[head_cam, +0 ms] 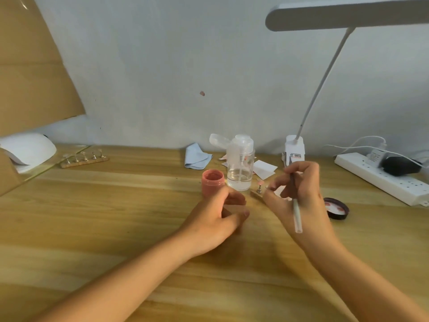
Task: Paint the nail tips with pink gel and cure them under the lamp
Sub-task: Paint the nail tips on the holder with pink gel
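Over table (92,217) | right grip (299,194) pinches brush (297,214) | left grip (218,217) loosely curled (blurred)

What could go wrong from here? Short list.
1. The open gel jar sits right by the left hand, its lid off to the right; a knock might tip it.
2. The right hand holds the brush close to the open-capped liquid bottle; a bump could spill it.
3. The curing lamp sits at the far left; the pink nail tip may smudge on the way.
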